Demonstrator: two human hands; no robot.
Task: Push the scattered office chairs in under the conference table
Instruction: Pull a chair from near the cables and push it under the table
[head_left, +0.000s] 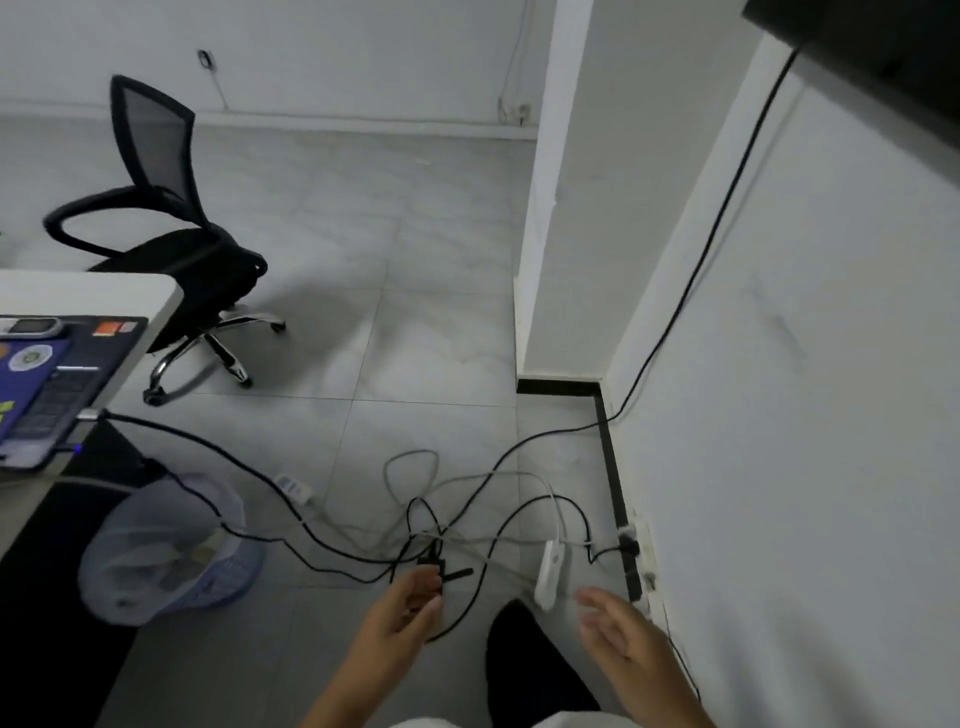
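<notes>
A black office chair (171, 228) stood beside the table (104, 296) corner; both hands, left hand (405, 608) and right hand (618, 634), hovered empty over tangled cables (363, 540).

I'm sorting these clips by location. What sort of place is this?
Probably an office or meeting room: a black mesh office chair on castors stands on grey floor tiles, a white table carries a laptop, and power cables trail across the floor to a wall socket.

Mesh-backed chair (156, 218), apparently chromed legs
</notes>
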